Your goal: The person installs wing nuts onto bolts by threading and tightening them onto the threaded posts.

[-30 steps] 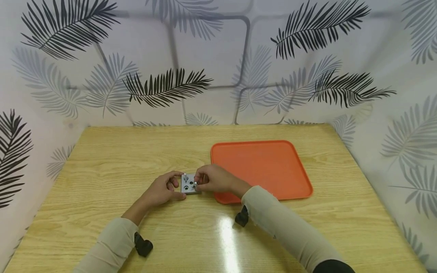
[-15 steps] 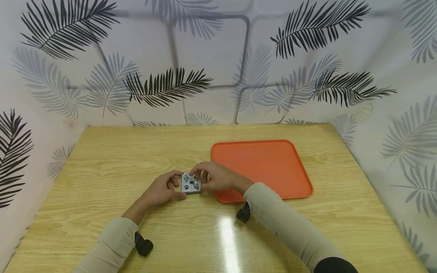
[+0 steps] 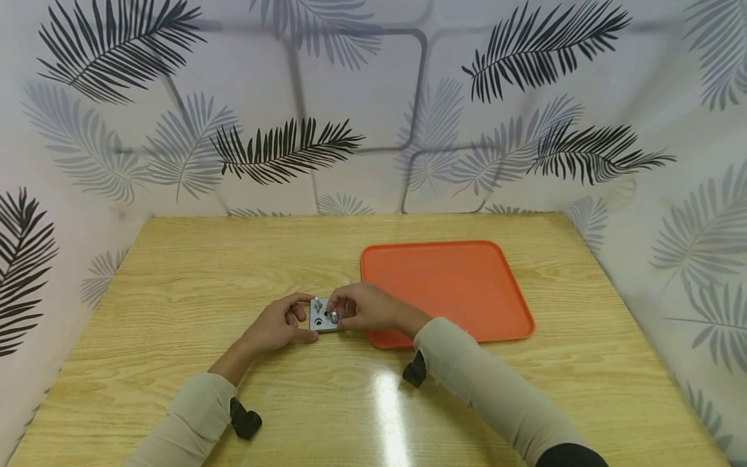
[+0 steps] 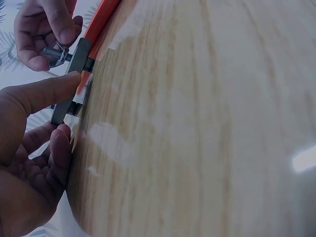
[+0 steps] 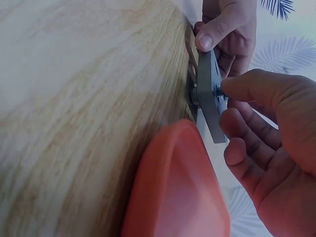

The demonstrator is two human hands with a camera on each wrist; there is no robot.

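A small grey metal plate with round holes lies level, just left of the tray. My left hand grips its left side between thumb and fingers. Out of the plate's near right part rises a threaded bolt with a wing nut on it. My right hand pinches that wing nut with thumb and forefinger, partly covering it. A second bolt with a wing nut stands at the far left corner. In the left wrist view, bolt heads show beneath the plate.
An orange tray lies on the wooden table, partly under my right wrist. Leaf-patterned cloth hangs behind the table and at both sides. Each sleeve carries a black wrist mount.
Half a second ago my right fingers were spread apart around the near right wing nut; now they have closed in on it again. My left hand and the plate have stayed put.
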